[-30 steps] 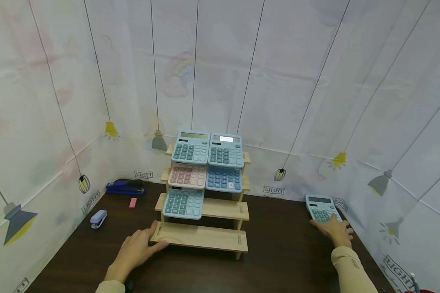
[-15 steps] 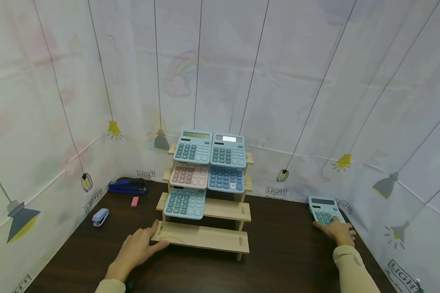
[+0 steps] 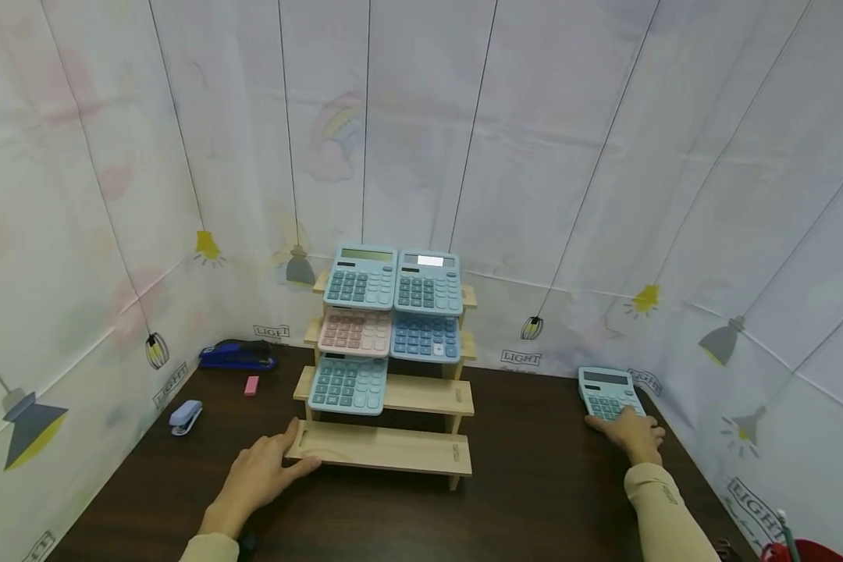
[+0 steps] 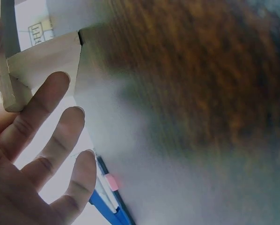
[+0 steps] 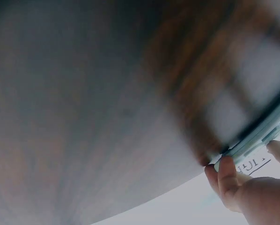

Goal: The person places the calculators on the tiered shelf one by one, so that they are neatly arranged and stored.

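Note:
In the head view, my left hand (image 3: 253, 476) grips the left end of the lowest step of a tiered wooden stand (image 3: 379, 446), thumb along the front edge. The left wrist view shows three of its fingers (image 4: 67, 129) extended beside the wood. At the far right, my right hand (image 3: 631, 433) holds the near edge of a light blue calculator (image 3: 606, 380) near the table's back edge. In the right wrist view, fingertips lie at the edge of that calculator (image 5: 252, 144) and another digit touches its key side. Several calculators, including a pink one (image 3: 354, 332) and a darker blue one (image 3: 425, 338), sit on the upper steps.
A dark blue stapler (image 3: 237, 355), a pink eraser (image 3: 251, 385) and a small light blue stapler (image 3: 186, 417) lie left of the stand on the dark table (image 3: 534, 468). A red container (image 3: 811, 551) shows at the lower right corner. White printed cloth (image 3: 569, 156) encloses the table.
The head view shifts slightly, bringing the red container at the lower right back into sight. Both hands keep their places on the stand and the calculator.

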The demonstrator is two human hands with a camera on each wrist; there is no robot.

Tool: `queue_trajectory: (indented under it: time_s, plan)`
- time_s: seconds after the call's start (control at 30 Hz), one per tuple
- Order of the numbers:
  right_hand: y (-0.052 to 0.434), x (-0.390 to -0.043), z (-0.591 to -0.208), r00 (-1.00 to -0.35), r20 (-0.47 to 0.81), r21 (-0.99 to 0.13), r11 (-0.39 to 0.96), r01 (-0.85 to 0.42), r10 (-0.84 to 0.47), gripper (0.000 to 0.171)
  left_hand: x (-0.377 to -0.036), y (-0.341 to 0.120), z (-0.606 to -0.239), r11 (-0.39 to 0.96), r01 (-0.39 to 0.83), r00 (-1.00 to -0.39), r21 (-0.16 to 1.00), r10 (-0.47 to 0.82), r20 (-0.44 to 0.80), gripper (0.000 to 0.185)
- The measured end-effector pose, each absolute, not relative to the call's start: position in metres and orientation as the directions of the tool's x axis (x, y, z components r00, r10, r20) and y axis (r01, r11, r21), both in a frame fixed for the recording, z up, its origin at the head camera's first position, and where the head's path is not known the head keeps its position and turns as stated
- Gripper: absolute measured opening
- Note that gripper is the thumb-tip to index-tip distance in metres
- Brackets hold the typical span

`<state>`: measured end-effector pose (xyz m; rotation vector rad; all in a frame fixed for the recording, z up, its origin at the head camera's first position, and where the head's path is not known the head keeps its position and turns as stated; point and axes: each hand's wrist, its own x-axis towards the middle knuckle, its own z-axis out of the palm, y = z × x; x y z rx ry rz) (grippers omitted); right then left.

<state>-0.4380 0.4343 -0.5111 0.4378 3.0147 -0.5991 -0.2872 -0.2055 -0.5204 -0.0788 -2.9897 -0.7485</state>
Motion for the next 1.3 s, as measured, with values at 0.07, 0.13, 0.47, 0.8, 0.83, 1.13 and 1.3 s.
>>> queue_trajectory:
  time_s: [0.07, 0.13, 0.47, 0.8, 0.83, 1.13, 1.3]
  plan:
    - [0.431, -0.435, -0.511, -0.963, -0.065, -0.362, 0.893, 0.267, 0.262, 0.111, -0.286, -0.205, -0.521, 0.88, 0.065, -0.997, 0.471, 0.036, 0.07, 0.099]
    - [0.428, -0.432, -0.511, -0.962, -0.049, -0.364, 0.892, 0.267, 0.268, 0.113, -0.285, -0.205, -0.521, 0.88, 0.067, -0.997, 0.469, 0.039, 0.07, 0.099]
    - [0.41, -0.416, -0.504, -0.958, 0.0, -0.328, 0.905, 0.27, 0.285, 0.118, -0.282, -0.205, -0.519, 0.889, 0.087, -0.995, 0.449, 0.059, 0.076, 0.099]
    - [0.401, -0.391, -0.501, -0.974, 0.001, -0.229, 0.948, 0.22, 0.226, 0.113, -0.281, -0.204, -0.518, 0.889, 0.082, -0.996, 0.45, 0.06, 0.062, 0.099]
    - [0.4, -0.389, -0.502, -0.976, 0.003, -0.221, 0.952, 0.211, 0.218, 0.113, -0.281, -0.205, -0.519, 0.889, 0.08, -0.996, 0.451, 0.06, 0.06, 0.099]
    - [0.389, -0.372, -0.506, -0.981, 0.002, -0.202, 0.961, 0.187, 0.192, 0.113, -0.279, -0.204, -0.52, 0.888, 0.074, -0.997, 0.453, 0.066, 0.035, 0.101]
    - [0.379, -0.364, -0.503, -0.982, 0.036, -0.18, 0.968, 0.177, 0.186, 0.111, -0.28, -0.203, -0.517, 0.891, 0.086, -0.996, 0.446, 0.07, 0.053, 0.099]
